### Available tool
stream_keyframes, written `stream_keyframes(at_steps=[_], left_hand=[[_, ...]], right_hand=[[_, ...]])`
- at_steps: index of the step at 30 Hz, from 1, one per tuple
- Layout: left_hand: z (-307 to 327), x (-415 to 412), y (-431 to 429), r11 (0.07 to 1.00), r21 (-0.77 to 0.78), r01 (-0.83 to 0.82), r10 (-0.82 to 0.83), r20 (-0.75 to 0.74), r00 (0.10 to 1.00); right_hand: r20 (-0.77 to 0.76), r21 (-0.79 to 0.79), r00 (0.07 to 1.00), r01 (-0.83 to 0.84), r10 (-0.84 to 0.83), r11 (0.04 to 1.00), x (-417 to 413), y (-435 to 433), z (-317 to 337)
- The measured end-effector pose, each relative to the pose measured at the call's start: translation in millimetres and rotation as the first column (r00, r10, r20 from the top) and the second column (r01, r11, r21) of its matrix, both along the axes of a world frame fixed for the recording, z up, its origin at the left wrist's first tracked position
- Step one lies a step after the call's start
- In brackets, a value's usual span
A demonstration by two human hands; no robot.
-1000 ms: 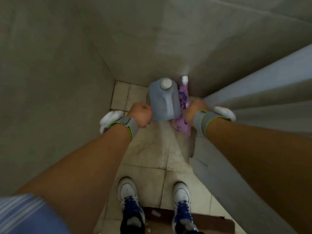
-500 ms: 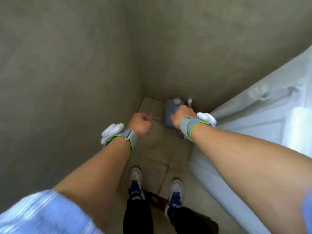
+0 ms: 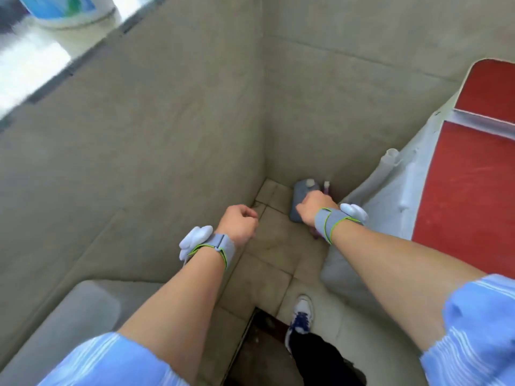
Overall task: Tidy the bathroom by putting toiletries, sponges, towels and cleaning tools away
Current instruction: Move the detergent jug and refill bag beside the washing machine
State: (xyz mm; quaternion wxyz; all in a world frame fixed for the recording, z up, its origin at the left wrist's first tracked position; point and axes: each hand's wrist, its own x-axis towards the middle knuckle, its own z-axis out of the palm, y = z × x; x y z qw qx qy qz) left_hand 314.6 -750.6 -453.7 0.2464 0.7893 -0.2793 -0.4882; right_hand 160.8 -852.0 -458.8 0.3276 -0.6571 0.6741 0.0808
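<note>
Fingers of the right hand: curled loosely together, hanging above a grey plastic jug with a white cap; whether they touch it cannot be told, and nothing is seen clamped in them. Fingers of the left hand: closed in an empty fist, well to the left of the jug, over the tiled floor. Jug and a slim purple pouch with a white spout stand together in the wall corner beyond the right fingers, so this step looks finished; the next move likely calls for turning to fetch another stray item.
</note>
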Motion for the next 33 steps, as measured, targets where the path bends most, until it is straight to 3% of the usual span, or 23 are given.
stream_keyframes(at_steps=[9,16,22,33], left_hand=[[92,-19,141,0.965,-0.136,0.222,-0.213,0.08,0.974],[163,-44,194,0.925,-0.222,0.309,-0.283,0.139,0.949],[211,-126,221,0.831,-0.28,0.48,-0.441,0.194,0.876],[250,-328,306,0.58,-0.296,0.759,-0.726,0.235,0.646]], right_hand=[[0.008,-0.18,0.998,0.064,-0.063,0.982,-52,176,80],[-0.021,-0.278,0.992,0.117,-0.127,0.954,-122,275,143],[-0.009,-0.361,0.965,0.242,-0.263,0.901,-207,343,188],[0.042,-0.443,0.85,0.487,-0.525,0.753,-381,505,219]])
